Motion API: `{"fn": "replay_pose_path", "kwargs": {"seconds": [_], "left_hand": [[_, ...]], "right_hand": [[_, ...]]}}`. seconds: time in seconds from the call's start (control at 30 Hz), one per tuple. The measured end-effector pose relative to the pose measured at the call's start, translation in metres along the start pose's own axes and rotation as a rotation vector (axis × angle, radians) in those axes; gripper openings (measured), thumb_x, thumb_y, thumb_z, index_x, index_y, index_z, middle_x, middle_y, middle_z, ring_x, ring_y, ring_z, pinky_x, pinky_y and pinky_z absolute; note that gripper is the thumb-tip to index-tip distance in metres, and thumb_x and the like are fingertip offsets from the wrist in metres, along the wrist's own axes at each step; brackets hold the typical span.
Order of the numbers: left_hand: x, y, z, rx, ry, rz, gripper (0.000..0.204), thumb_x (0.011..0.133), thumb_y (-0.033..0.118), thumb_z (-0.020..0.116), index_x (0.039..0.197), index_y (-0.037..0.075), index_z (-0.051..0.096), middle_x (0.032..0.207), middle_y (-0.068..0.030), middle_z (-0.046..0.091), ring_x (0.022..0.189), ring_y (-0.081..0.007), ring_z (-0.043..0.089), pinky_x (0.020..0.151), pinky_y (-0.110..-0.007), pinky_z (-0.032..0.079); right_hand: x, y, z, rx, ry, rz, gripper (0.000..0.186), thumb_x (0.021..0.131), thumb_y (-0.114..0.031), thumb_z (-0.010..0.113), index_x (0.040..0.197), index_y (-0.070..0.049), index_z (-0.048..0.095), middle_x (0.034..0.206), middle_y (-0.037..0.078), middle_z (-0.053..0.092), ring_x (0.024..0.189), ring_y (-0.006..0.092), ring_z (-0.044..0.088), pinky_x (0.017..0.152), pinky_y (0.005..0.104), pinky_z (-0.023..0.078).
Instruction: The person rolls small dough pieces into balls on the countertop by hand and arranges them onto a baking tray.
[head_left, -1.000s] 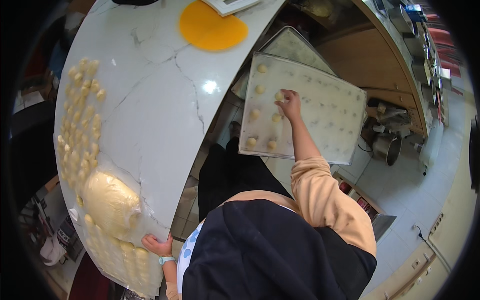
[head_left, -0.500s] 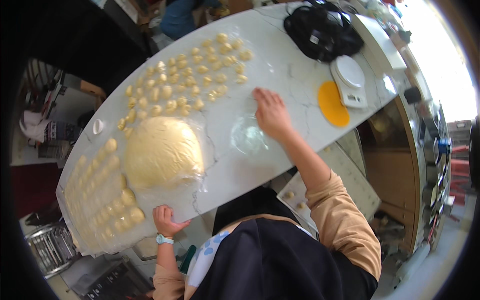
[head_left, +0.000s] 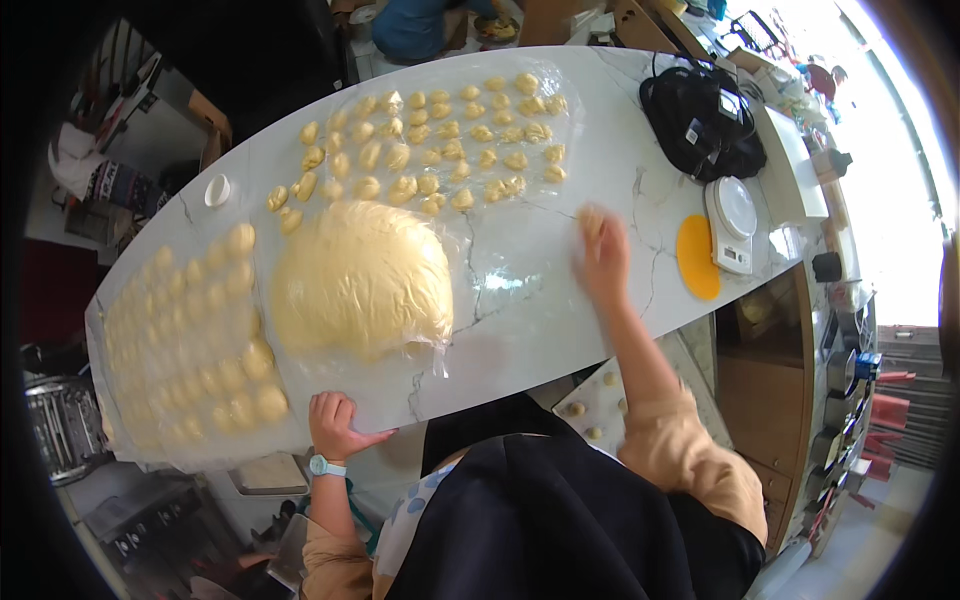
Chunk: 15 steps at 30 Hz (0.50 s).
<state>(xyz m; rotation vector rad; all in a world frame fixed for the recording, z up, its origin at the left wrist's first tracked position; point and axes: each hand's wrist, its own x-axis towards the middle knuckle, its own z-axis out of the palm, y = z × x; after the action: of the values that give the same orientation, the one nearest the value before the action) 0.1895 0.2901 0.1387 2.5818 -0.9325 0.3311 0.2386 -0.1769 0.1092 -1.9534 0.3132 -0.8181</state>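
A big mound of pale yellow dough (head_left: 365, 280) under clear plastic film sits on the marble-patterned table (head_left: 530, 300). Beyond it, small dough pieces (head_left: 452, 148) lie in loose rows, mostly under film. At the left, rounder dough balls (head_left: 235, 370) rest beneath another plastic sheet (head_left: 180, 330). My left hand (head_left: 340, 425), with a pale watch at its wrist, lies on the table's near edge, fingers flat and thumb stretched out, holding nothing. My right hand (head_left: 602, 255) is over the table right of the mound. Motion smears its fingers, so whether they hold anything is unclear.
To the right are a yellow flat scraper (head_left: 697, 257), a white scale (head_left: 733, 225) and a black bag (head_left: 700, 120). A small white cup (head_left: 217, 190) stands at the far left. Below the table's near edge, a tray (head_left: 640, 385) bears several dough balls. Someone in blue (head_left: 408, 28) is beyond the table.
The view has shifted, so the table's contents sit differently in the picture. My right hand, spread near the tabletop before, is now blurred with its fingers drawn closer together. My left hand stays at the edge.
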Motion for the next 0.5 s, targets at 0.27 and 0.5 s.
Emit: {"fn": "replay_pose_path", "kwargs": {"seconds": [0.27, 0.5], "left_hand": [[0.006, -0.004, -0.003, 0.021, -0.050, 0.030, 0.067, 0.047, 0.062, 0.084, 0.068, 0.007, 0.052, 0.077, -0.0086, 0.051, 0.073, -0.0294, 0.051, 0.068, -0.040, 0.041], [-0.002, -0.006, -0.005, 0.028, -0.086, -0.010, 0.067, 0.047, 0.060, 0.084, 0.069, 0.007, 0.051, 0.079, -0.0094, 0.052, 0.073, -0.0298, 0.051, 0.068, -0.040, 0.041]], "right_hand": [[-0.010, -0.040, 0.018, -0.455, -0.243, -0.226, 0.016, 0.082, -0.014, 0.069, 0.091, -0.007, 0.058, 0.093, 0.011, 0.058, 0.096, 0.0342, 0.055, 0.087, 0.0470, 0.042], [-0.066, -0.038, -0.006, -0.160, -0.480, -0.279, 0.013, 0.080, -0.002, 0.064, 0.086, -0.006, 0.053, 0.083, 0.011, 0.057, 0.080, 0.0339, 0.055, 0.075, 0.0423, 0.045]]}}
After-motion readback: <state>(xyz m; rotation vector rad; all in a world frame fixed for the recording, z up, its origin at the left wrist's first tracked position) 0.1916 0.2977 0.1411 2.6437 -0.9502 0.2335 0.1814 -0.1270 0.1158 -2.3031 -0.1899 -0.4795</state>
